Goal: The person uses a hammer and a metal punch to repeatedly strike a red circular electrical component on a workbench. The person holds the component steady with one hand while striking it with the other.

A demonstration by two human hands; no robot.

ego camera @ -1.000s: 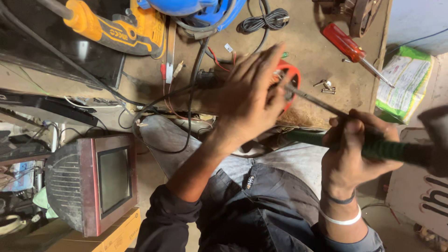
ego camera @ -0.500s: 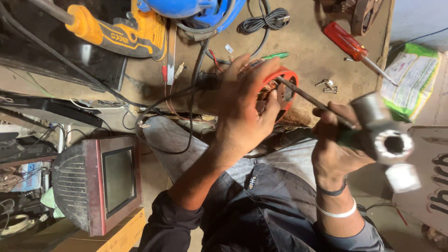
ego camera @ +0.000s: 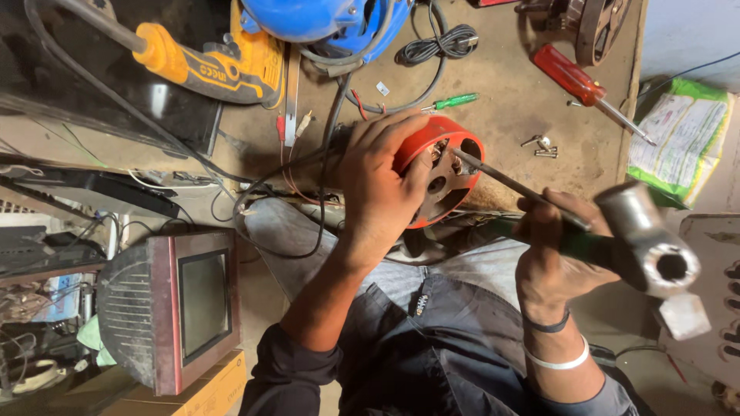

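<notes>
My left hand (ego camera: 381, 185) grips the side of a round red motor housing (ego camera: 451, 189) at the front edge of the workbench (ego camera: 509, 85), with my fingers wrapped over its top. A thin metal rod (ego camera: 501, 177) has its tip set in the housing's open face and runs back under the fingers of my right hand (ego camera: 551, 262). That hand is closed on the green handle of a hammer, whose steel head (ego camera: 647, 239) hangs to the right of it, apart from the housing. Red and black wires (ego camera: 297, 177) trail left from the housing.
On the bench lie a yellow power tool (ego camera: 223, 65), a blue motor casing (ego camera: 324, 19), a coiled black cable (ego camera: 443, 42), a small green screwdriver (ego camera: 455, 100), a red-handled screwdriver (ego camera: 574, 77) and loose screws (ego camera: 543, 146). A red-framed small monitor (ego camera: 181, 308) stands lower left, a green-and-white packet (ego camera: 682, 139) right.
The hammer head swung in from the far right edge toward the rod and now hangs slightly lower. My left hand shifted, showing more of the red housing.
</notes>
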